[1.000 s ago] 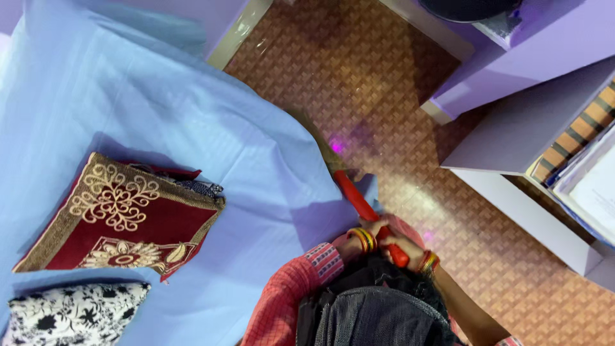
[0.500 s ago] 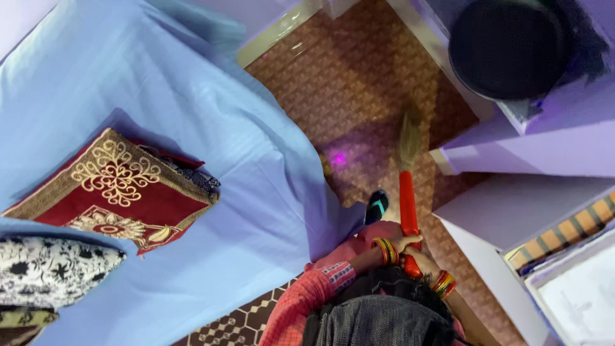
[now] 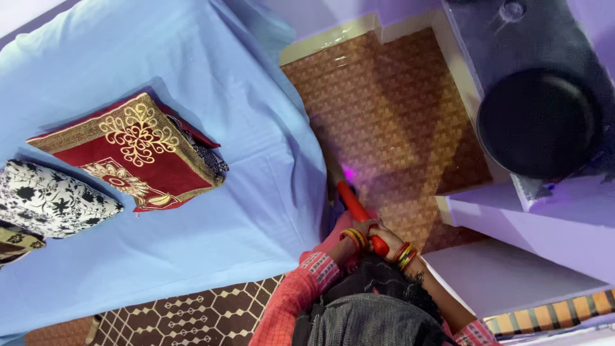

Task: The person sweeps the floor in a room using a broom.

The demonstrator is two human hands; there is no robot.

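Since half a second ago the broom has swung from out over the open floor back against the bed's edge, its bristles now tucked beside the hanging blue sheet. On the bed lie one black-and-white floral cushion and, right of it, one red and gold cushion cover. Right of the bed, the left hand and right hand, two in all, both clench the broom's single red handle. Further right sits one round black pan.

Head camera looks steeply down, close above hands
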